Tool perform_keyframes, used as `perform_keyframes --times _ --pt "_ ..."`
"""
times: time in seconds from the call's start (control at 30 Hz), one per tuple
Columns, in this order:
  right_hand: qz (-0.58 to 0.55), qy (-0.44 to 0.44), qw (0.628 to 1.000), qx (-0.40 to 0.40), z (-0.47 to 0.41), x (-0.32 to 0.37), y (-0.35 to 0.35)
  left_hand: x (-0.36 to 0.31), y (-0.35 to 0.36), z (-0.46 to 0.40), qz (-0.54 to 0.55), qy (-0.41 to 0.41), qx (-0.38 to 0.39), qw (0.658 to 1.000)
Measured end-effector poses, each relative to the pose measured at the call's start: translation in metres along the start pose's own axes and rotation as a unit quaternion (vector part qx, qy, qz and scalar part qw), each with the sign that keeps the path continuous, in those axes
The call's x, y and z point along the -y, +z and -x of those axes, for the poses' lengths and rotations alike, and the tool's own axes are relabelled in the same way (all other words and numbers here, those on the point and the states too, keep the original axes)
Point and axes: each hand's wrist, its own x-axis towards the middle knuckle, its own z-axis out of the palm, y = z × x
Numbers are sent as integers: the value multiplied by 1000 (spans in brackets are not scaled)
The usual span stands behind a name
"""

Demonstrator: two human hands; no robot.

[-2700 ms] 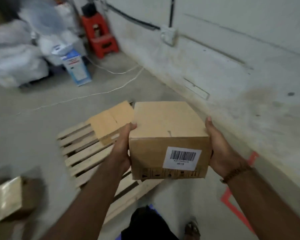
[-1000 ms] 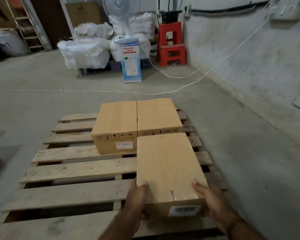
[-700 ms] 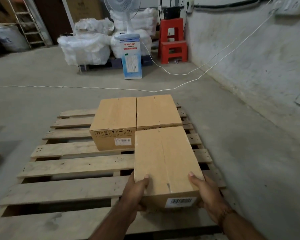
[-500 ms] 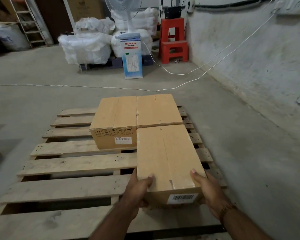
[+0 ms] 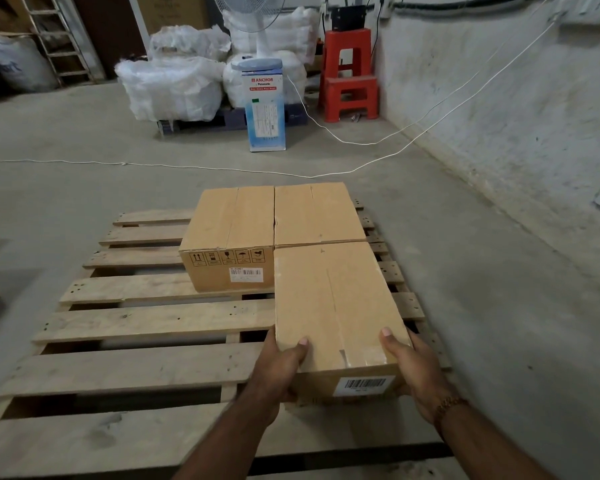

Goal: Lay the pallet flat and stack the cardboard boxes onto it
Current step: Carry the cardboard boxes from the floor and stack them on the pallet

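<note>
A wooden pallet [image 5: 146,368] lies flat on the concrete floor. Two cardboard boxes stand side by side at its far end: the left box [image 5: 229,237] and the right box [image 5: 317,213]. A third cardboard box [image 5: 336,306] with a barcode label on its near face sits on the pallet's right side, its far edge against the right box. My left hand [image 5: 279,368] grips its near left corner and my right hand [image 5: 411,367] grips its near right corner, thumbs on top.
A grey wall [image 5: 516,98] runs along the right. White cables [image 5: 187,166] cross the floor beyond the pallet. Further back stand a blue and white carton [image 5: 265,109], a red stool [image 5: 350,74], white wrapped bundles [image 5: 170,84], a fan and a ladder [image 5: 59,36].
I carried the third box to the pallet, lowered it on the right side and pushed it forward against the far right box. Both hands stay on it.
</note>
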Motion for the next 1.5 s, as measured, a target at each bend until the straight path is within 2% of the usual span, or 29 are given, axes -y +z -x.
perform_keyframes --times 0.63,0.87,0.97,1.03,1.1,1.17,1.23,1.3,1.37,1.43,1.5 --pt "39 -7 999 -35 2 8 6 -3 0 -4 -4 5 -27 1000" --pt "97 -10 995 -38 12 21 7 -7 -1 1 -23 -3 -26 999" --pt "154 -28 986 -57 12 24 7 -10 -2 2 -37 -8 -29 999" --pt "199 -25 975 -98 14 28 9 -10 -1 -1 -37 -11 -45 998" --pt "263 -12 952 -156 16 34 11 -9 0 -5 -30 -17 -97 995" --pt "368 -25 904 -218 25 44 13 -6 1 -11 -15 -15 -166 986" --pt "456 -90 849 -251 38 53 16 -6 4 -11 -45 1 -205 978" --pt "512 -151 818 -214 52 58 24 -5 8 -8 -156 51 -228 960" --pt "558 -153 805 -131 56 54 33 -6 13 0 -261 130 -249 923" --pt "580 -151 796 -88 55 46 40 -6 18 4 -296 189 -237 906" --pt "563 -161 806 -86 52 40 41 -5 18 4 -293 203 -210 910"
